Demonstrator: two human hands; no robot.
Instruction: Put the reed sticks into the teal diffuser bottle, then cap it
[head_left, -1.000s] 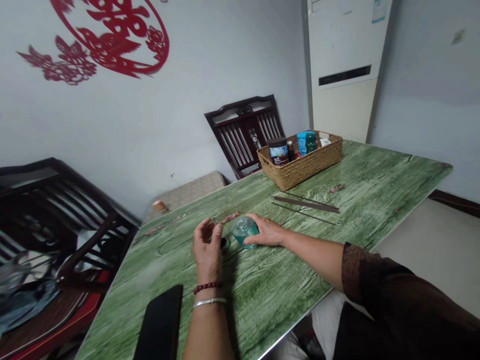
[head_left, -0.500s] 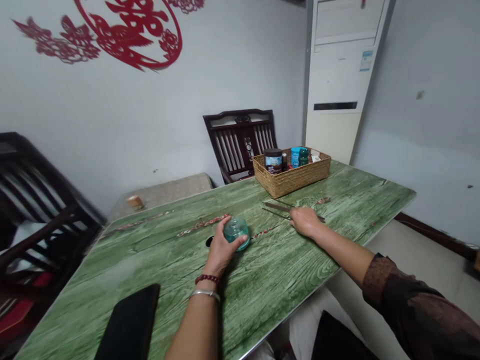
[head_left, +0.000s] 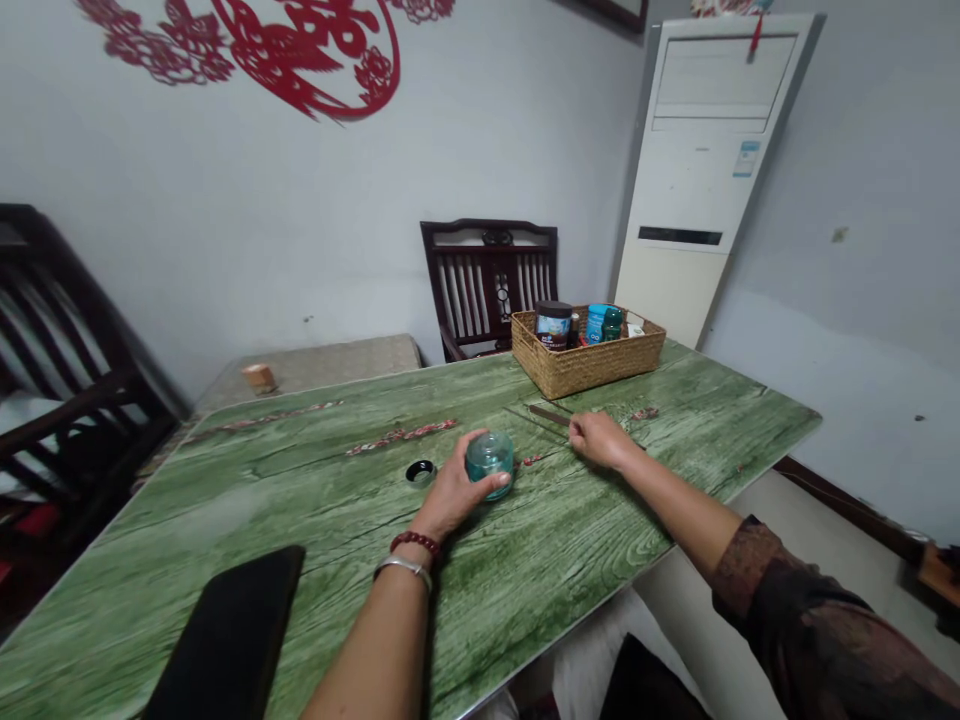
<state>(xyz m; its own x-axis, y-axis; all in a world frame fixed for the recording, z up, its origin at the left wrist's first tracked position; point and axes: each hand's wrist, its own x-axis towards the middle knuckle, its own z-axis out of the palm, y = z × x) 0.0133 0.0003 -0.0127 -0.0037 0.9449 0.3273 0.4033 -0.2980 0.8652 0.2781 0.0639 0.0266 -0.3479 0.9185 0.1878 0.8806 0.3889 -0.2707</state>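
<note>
A small teal glass jar (head_left: 491,462) stands upright on the green wood-grain table (head_left: 315,500). My left hand (head_left: 457,492) is wrapped round the jar's near side. A small black lid (head_left: 421,471) lies on the table just left of the jar. My right hand (head_left: 598,438) rests further right, fingers curled over the end of thin dark sticks (head_left: 547,415) lying on the table; whether it grips them is hard to tell.
A woven basket (head_left: 589,366) with several jars and bottles stands at the table's far side. A black phone (head_left: 225,640) lies near the front left edge. Dark wooden chairs stand behind (head_left: 491,285) and at the left (head_left: 60,380). A white standing air conditioner (head_left: 701,180) fills the corner.
My left hand moved from the lid onto the jar. My right hand let go of the jar and reached right to the dark sticks. The view shifted right and up.
</note>
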